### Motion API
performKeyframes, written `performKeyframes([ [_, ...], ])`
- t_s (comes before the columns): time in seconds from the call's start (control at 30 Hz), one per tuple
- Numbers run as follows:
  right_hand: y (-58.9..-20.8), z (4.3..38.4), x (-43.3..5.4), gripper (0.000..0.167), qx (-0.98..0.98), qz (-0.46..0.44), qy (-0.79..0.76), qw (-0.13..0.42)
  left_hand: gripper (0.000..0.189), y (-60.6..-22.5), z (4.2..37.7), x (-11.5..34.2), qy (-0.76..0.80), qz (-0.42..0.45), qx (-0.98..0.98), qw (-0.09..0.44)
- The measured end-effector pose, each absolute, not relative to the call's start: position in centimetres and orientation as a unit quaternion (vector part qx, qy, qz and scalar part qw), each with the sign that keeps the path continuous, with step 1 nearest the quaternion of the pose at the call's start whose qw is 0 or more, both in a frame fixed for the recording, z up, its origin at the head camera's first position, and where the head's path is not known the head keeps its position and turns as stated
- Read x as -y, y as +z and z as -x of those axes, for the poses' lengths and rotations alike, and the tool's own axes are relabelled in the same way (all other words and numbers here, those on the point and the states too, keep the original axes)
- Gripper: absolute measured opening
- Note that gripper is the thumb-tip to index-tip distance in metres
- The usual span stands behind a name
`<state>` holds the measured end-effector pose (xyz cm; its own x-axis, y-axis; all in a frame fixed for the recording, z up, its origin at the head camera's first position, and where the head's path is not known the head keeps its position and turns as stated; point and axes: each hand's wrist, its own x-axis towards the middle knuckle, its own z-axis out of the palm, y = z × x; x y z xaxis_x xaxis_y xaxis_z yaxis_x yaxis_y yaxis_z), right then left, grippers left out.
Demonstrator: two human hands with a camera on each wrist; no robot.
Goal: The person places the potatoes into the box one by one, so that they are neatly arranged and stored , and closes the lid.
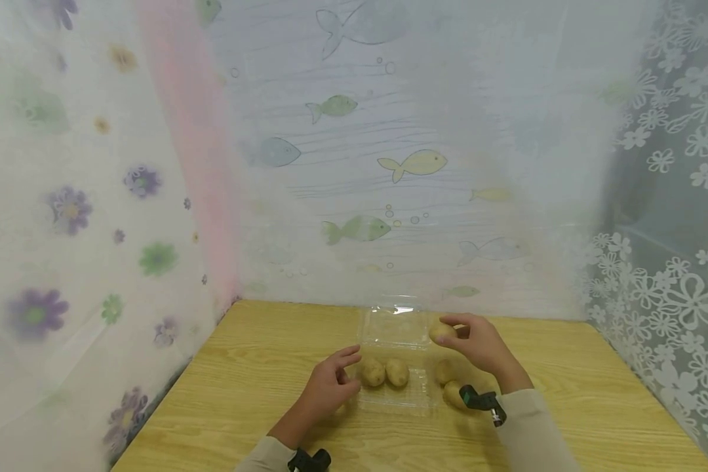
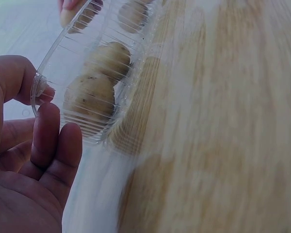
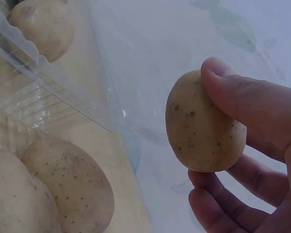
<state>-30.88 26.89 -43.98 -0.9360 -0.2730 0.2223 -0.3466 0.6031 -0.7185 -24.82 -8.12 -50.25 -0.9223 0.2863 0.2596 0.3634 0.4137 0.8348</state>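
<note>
Fingers (image 2: pixel 44 133) of left hand (image 1: pixel 329 387) pinch the rim of a clear plastic container (image 1: pixel 395 409) at its nine o'clock edge; it sits on the wood-grain bench (image 1: pixel 242 367). Inside, side by side: left potato (image 1: pixel 373 373) and middle potato (image 1: pixel 398 373). Lid (image 1: pixel 392 328) folded back toward twelve o'clock; can't tell if it lies flat. Next right, far potato (image 1: pixel 444 372) and near potato (image 1: pixel 452 394), both loose on the bench just outside the container, roughly three o'clock. Last, right hand (image 1: pixel 480 344) pinches held potato (image 1: pixel 442 333) between thumb and fingers, off the bench, about half past one from the container. Progress, my read: loading partway done. Two in, one in hand but not yet in, two not picked up, lid not closed.
</note>
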Motion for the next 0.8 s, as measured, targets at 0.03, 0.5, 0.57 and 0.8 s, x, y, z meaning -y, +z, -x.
performKeyframes([
  [0.03, -43.9, 30.8, -26.9, 0.06, 0.894, -0.176, 0.409, 0.047, 0.054, -50.3, 24.9, 8.1, -0.506, 0.194, 0.84, 0.039],
  [0.5, -43.2, 28.9, -25.8, 0.052, 0.89, -0.192, 0.409, 0.061, 0.054, -50.3, 24.9, 8.1, -0.506, 0.192, 0.839, 0.044],
  [0.57, -43.1, 28.6, -25.4, 0.052, 0.891, -0.189, 0.409, 0.06, 0.054, -50.4, 24.9, 8.1, -0.506, 0.192, 0.84, 0.043],
  [0.8, -42.7, 27.7, -23.9, 0.052, 0.886, -0.183, 0.421, 0.069, 0.056, -50.3, 24.9, 8.2, -0.507, 0.191, 0.839, 0.038],
])
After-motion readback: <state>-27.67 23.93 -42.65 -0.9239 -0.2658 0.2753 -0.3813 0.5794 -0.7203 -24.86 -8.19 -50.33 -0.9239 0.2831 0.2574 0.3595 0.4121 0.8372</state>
